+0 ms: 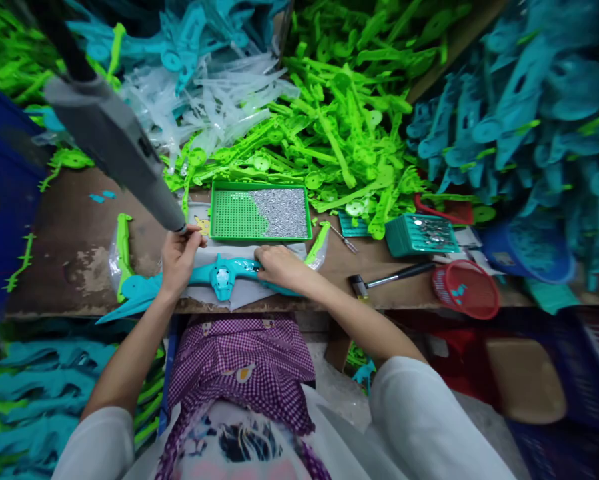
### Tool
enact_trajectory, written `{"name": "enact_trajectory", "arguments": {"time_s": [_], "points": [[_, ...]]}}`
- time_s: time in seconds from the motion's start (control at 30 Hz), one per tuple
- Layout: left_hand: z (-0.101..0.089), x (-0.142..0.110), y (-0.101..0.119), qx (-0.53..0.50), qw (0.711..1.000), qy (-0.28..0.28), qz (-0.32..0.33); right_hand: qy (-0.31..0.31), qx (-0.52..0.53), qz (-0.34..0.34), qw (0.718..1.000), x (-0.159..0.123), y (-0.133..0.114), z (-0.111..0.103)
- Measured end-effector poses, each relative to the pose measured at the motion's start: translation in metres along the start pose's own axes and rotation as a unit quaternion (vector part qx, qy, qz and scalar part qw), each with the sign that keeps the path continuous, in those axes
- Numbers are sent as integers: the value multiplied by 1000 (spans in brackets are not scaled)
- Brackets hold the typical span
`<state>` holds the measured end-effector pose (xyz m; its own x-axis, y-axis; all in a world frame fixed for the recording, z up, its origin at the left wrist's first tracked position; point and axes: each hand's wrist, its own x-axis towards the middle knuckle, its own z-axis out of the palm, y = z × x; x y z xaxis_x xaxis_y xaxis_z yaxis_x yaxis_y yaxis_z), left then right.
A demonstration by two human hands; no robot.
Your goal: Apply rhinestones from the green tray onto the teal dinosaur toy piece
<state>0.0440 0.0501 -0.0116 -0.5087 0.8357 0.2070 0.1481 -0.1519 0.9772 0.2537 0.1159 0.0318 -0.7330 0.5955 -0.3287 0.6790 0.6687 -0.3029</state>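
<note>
A turquoise bow-shaped plastic part (223, 277) with a raised, head-like centre lies across a pale cloth (234, 253) at the bench's front edge. My right hand (282, 267) is closed over its right arm, fingers curled round it. Above its left side, my left hand (179, 257) pinches thumb and fingers together. The tip of a grey electric screwdriver (114, 147), which hangs down from above, meets these fingers; what they hold is hidden. Just beyond the hands stands a green tray (237, 213) with small silvery screws (284, 212) heaped in its right half.
Lime-green parts (334, 127), clear plastic pieces (199, 100) and turquoise parts (504, 100) are piled behind. Lime curved pieces flank the cloth, at left (123, 250) and right (319, 245). To the right are a hammer (389, 277), teal baskets (404, 237) and a red basket (467, 290).
</note>
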Motion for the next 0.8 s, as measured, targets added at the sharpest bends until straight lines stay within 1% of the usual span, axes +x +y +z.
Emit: {"name": "enact_trajectory", "arguments": {"time_s": [0.07,0.13,0.17,0.2,0.23,0.27,0.33,0.43,0.47,0.5,0.53,0.57,0.6,0.67,0.7,0.73,0.8], "points": [[0,0,0,26,1000,-1,-3,31,61,-17,998,-8,6,-1],[-1,1,1,60,998,-4,-14,73,122,-34,989,-23,18,-2],[-2,1,1,74,997,-5,-21,111,160,-27,980,-33,26,-2],[-4,1,2,86,996,-6,-27,162,198,-4,967,-44,36,-2],[-5,1,2,92,995,-8,-32,221,233,33,946,-56,47,-2],[-6,2,3,94,995,-7,-34,282,265,75,919,-68,60,-1],[-7,2,4,90,995,-3,-35,380,288,158,865,-92,90,0],[-8,4,7,84,996,6,-33,467,231,259,813,-131,144,-1],[-8,5,9,90,995,6,-32,501,208,300,784,-145,161,-4],[-8,5,11,97,995,6,-32,534,184,347,749,-159,177,-7],[-7,6,13,104,994,5,-34,552,172,373,726,-171,191,-11],[-7,6,15,108,993,4,-37,550,156,389,722,-182,204,-16],[-7,6,17,110,993,6,-40,530,138,406,732,-193,215,-21],[-7,6,20,106,993,21,-43,470,96,454,751,-212,231,-29],[-8,5,21,104,993,31,-44,446,76,481,751,-221,237,-32],[-9,5,21,103,993,42,-45,435,61,503,745,-231,241,-34],[-10,3,21,98,992,58,-49,436,47,521,732,-249,245,-33]]}}
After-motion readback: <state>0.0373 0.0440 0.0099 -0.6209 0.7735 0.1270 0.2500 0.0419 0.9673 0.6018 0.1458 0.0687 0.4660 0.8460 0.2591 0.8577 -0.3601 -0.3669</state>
